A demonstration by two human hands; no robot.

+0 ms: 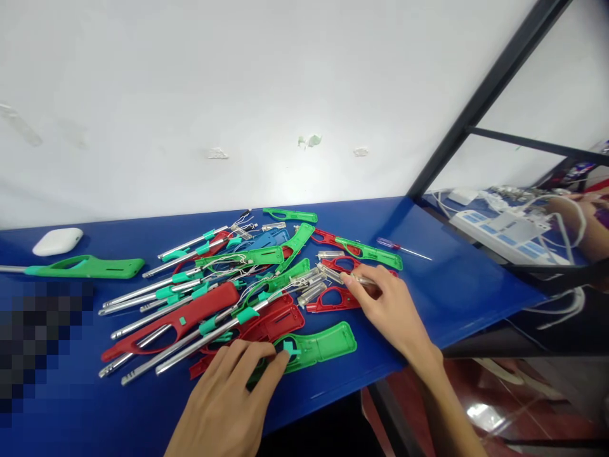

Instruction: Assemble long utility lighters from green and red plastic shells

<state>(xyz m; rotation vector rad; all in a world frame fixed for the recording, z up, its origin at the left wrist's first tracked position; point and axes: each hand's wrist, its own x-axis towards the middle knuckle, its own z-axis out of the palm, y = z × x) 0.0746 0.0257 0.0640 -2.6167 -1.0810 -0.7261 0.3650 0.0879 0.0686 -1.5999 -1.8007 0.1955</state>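
My left hand (228, 390) is closed at the near edge of the table on a green lighter casing half (330, 346). A small teal trigger piece (291, 348) shows at its thumb tip, inside the casing. My right hand (387, 308) pinches a clear fuel tank (365, 283), partly hidden by the fingers, over the loose parts. Another clear tank (330, 273) lies just left of its thumb. Below that is a red casing half (333, 299). Several metal lighter tubes (190, 346) with teal pieces and thin wires lie left of my hands, beneath a red casing half (185, 320).
A whole green lighter (90, 266) and a white earphone case (58, 241) are at the far left. A screwdriver (404, 248) lies at the right. Beyond a black frame (490, 76) are a power strip (509, 235) with cables and another person's arm (578, 222).
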